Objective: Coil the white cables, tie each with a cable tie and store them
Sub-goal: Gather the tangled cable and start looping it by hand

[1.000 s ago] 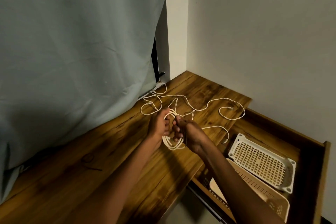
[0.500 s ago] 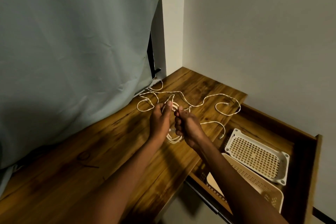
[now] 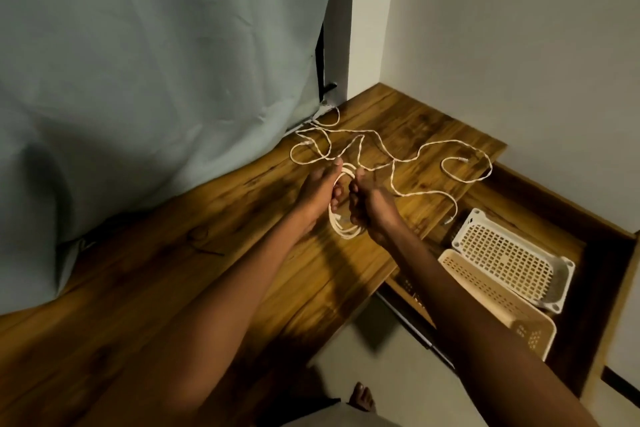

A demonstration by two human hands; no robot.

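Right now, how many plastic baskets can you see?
2, both in the open drawer right of the tabletop: a white basket farther back, and a beige basket nearer, tucked partly under it. More could be hidden beneath the tabletop.

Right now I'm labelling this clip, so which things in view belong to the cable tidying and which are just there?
Part of the job:
- coiled white cable, gripped by left hand and right hand
- loose white cables on the wooden desk
- white basket and beige basket, likely storage

Just there:
- grey curtain
- wall
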